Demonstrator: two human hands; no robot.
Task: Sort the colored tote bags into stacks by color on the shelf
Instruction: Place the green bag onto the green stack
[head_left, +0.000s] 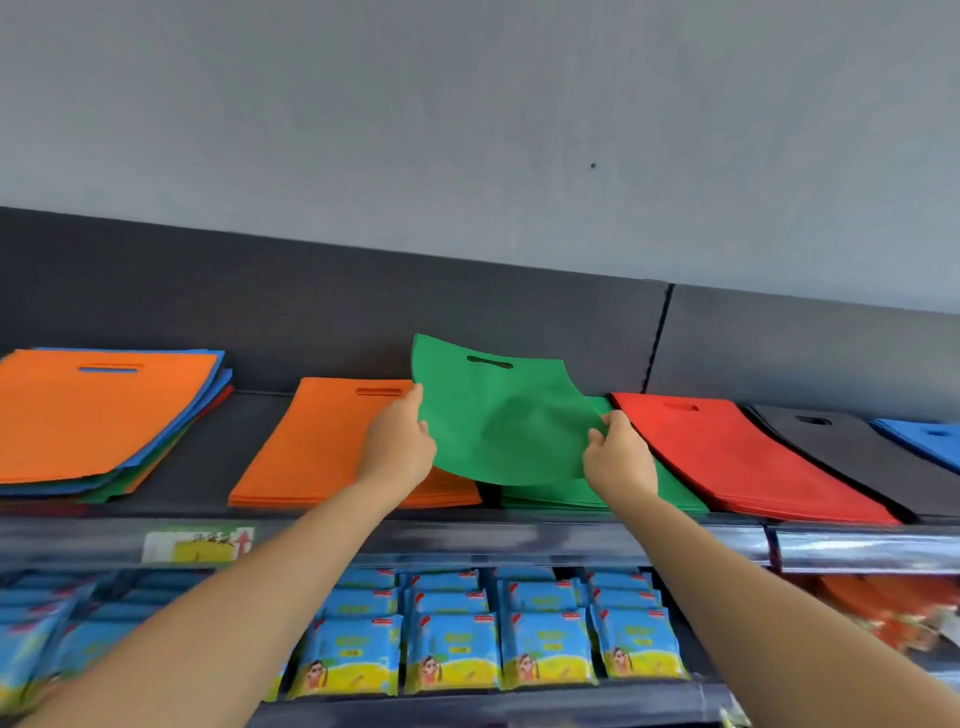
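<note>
Both my hands hold one green tote bag (498, 415) in the air above the green stack (670, 493) on the dark top shelf (208, 457). My left hand (397, 441) grips its left edge and my right hand (618, 457) grips its right edge. The bag sags in the middle, its handle slot pointing to the back. Left of the green stack lies an orange stack (317, 447). To the right lie a red stack (727, 452), a black stack (836, 447) and a blue stack (924, 436). At far left sits a mixed pile (98, 415) with an orange bag on top.
A dark back panel (311, 312) rises behind the bags, with a grey wall above. A price rail (571, 540) with a yellow tag (200, 545) runs along the shelf front. Below it, blue and yellow packets (452, 649) fill the lower shelf.
</note>
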